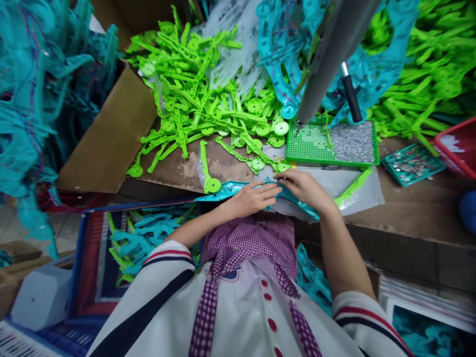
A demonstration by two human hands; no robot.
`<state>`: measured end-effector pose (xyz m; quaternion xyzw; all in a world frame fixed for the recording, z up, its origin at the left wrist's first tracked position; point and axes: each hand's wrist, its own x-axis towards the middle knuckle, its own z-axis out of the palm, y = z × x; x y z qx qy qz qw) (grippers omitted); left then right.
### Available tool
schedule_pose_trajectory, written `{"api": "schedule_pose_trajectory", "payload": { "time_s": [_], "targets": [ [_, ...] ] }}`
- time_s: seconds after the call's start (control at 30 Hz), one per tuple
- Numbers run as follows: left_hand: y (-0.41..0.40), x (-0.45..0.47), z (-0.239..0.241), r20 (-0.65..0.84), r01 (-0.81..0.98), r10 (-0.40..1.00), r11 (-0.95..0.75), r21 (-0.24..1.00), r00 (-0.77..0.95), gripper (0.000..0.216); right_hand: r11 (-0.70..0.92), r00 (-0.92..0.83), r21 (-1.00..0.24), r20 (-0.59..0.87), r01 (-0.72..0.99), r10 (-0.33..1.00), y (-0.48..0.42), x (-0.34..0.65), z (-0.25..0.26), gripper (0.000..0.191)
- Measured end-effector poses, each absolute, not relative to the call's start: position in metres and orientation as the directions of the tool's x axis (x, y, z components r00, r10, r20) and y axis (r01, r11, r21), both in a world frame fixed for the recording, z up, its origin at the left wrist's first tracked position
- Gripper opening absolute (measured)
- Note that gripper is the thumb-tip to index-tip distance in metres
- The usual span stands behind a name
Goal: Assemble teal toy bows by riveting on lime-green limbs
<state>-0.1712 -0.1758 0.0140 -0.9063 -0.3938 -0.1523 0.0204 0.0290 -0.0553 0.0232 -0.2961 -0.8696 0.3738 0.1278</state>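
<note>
A long turquoise plastic part (230,190) lies across the front edge of the bench, close to my body. My left hand (256,198) rests over its middle, fingers together and pressing on it; the thumb is hidden. Just right of it, my right hand (303,188) bends down to the same part with thumb and forefinger pinched. Whatever sits in that pinch is too small to make out. A lime-green arm with a round disc end (208,173) lies left of my hands, and another green piece (353,187) lies to the right on a plastic sheet (366,201).
Behind my hands spreads a heap of green arms (193,94). A green tray (312,144) of small metal pieces stands under a grey machine column (327,59) with a black-handled lever (351,96). A cardboard box (111,134) stands left; a blue crate (84,258) is below.
</note>
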Motion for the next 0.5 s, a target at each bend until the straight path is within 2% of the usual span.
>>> {"api": "schedule_pose_trajectory", "payload": {
  "time_s": [0.1, 0.17, 0.27, 0.37, 0.43, 0.5],
  "targets": [
    [-0.164, -0.164, 0.028, 0.244, 0.653, 0.638, -0.757, 0.028, 0.730, 0.023, 0.572, -0.914, -0.758, -0.077, 0.313, 0.398, -0.030, 0.014, 0.028, 0.025],
    [-0.157, -0.159, 0.036, 0.193, 0.653, 0.655, -0.752, 0.083, 0.730, 0.027, 0.560, -0.919, -0.767, -0.093, 0.312, 0.384, -0.023, 0.010, 0.030, 0.026],
    [-0.150, -0.154, 0.042, 0.117, 0.697, 0.750, -0.651, 0.301, 0.650, 0.029, 0.510, -0.786, -0.761, -0.001, 0.402, 0.618, -0.033, 0.020, 0.034, 0.029],
    [-0.141, -0.154, 0.040, 0.068, 0.727, 0.875, -0.440, 0.527, 0.480, 0.022, 0.437, -0.487, -0.754, 0.178, 0.491, 0.855, -0.064, 0.039, 0.035, 0.031],
    [-0.132, -0.157, 0.037, 0.020, 0.720, 0.929, -0.299, 0.626, 0.369, 0.016, 0.434, -0.358, -0.722, 0.270, 0.538, 0.894, -0.091, 0.048, 0.030, 0.029],
    [-0.121, -0.161, 0.033, -0.048, 0.693, 0.954, -0.178, 0.699, 0.294, 0.010, 0.498, -0.369, -0.648, 0.337, 0.576, 0.866, -0.117, 0.050, 0.021, 0.028]
  ]
}}
